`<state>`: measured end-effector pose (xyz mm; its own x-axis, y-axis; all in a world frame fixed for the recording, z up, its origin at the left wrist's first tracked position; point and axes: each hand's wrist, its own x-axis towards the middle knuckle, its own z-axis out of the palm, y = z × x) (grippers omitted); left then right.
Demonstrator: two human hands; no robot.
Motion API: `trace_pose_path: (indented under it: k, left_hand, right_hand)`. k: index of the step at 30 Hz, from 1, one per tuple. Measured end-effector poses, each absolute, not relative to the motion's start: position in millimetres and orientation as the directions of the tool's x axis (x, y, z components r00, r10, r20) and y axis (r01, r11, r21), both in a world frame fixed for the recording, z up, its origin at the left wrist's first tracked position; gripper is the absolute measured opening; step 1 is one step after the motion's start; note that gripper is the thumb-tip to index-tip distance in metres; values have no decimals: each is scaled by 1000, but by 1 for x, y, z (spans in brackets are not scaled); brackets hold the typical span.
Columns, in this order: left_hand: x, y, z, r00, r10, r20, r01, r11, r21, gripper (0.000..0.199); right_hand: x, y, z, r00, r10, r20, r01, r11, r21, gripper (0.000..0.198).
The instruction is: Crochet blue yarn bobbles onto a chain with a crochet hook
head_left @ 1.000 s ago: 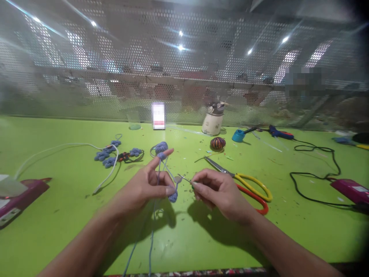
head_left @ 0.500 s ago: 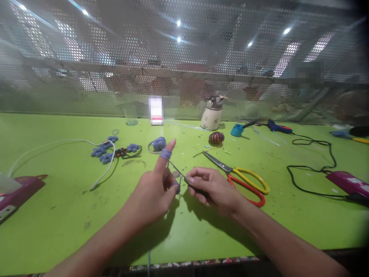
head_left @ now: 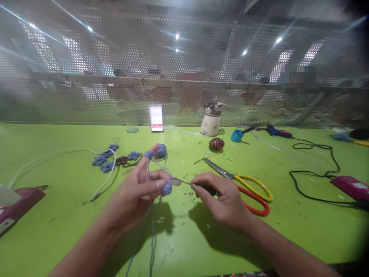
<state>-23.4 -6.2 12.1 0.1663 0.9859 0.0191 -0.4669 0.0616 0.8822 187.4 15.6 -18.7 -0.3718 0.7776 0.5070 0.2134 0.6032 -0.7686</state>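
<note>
My left hand [head_left: 141, 184] pinches a small lilac crochet piece [head_left: 167, 187] between thumb and finger. Lilac yarn wraps its raised index finger, and loose strands hang down toward the table's front edge. My right hand [head_left: 219, 194] is closed around a thin crochet hook [head_left: 184, 181], whose tip reaches the crochet piece; most of its handle is hidden in the fingers. Behind the left index finger lies a ball of lilac yarn [head_left: 161, 151]. Scissors [head_left: 230, 175] with yellow and red handles lie beside the right hand.
Finished blue crochet flowers [head_left: 100, 159] lie at left under a white cable [head_left: 114, 157]. Toward the back stand a phone [head_left: 157, 118], a jar [head_left: 211, 121] and a multicoloured yarn ball [head_left: 216, 144]. A glue gun [head_left: 279, 131] and purple power strips [head_left: 350, 186] are farther out.
My left hand has turned, bringing the crochet piece into clear view. My right hand has moved slightly right, with the hook now stretched sideways to the piece. The view has tilted up a little.
</note>
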Motion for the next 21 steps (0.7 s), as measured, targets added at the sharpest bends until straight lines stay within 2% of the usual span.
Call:
trace_pose_path:
  k: [2,6,8,10,11,13,17,21]
  left_hand:
    - [-26,-4,11,149,989,11,-465,60,883,105]
    - [-26,3,4,152,988,14,-300,33,953,94]
    - [-25,5,0,150,988,25,-156,-1,988,74]
    - [-24,5,-2,158,987,19,-40,-13,999,51]
    - [-23,4,-2,171,985,6,-10,-4,1000,45]
    - [-22,1,-1,230,973,-19,-16,23,1000,55]
    - [-19,-2,2,346,938,-22,-119,67,991,103]
    - [-19,-1,2,347,938,-26,-135,77,988,114]
  right_hand:
    - [190,15,-18,-406,775,485,186,590,-786,6]
    - [189,15,-19,-466,856,222,14,258,-966,14]
    - [186,16,-19,-479,867,136,-43,132,-990,20]
    - [184,18,-19,-468,877,108,-65,88,-994,23]
    - [184,19,-19,-460,882,103,-68,81,-994,23]
    - [183,21,-18,-453,887,89,-64,68,-996,24]
    - [183,22,-19,-476,879,34,-45,14,-999,25]
    - [181,20,-20,-496,868,12,-83,-33,-996,24]
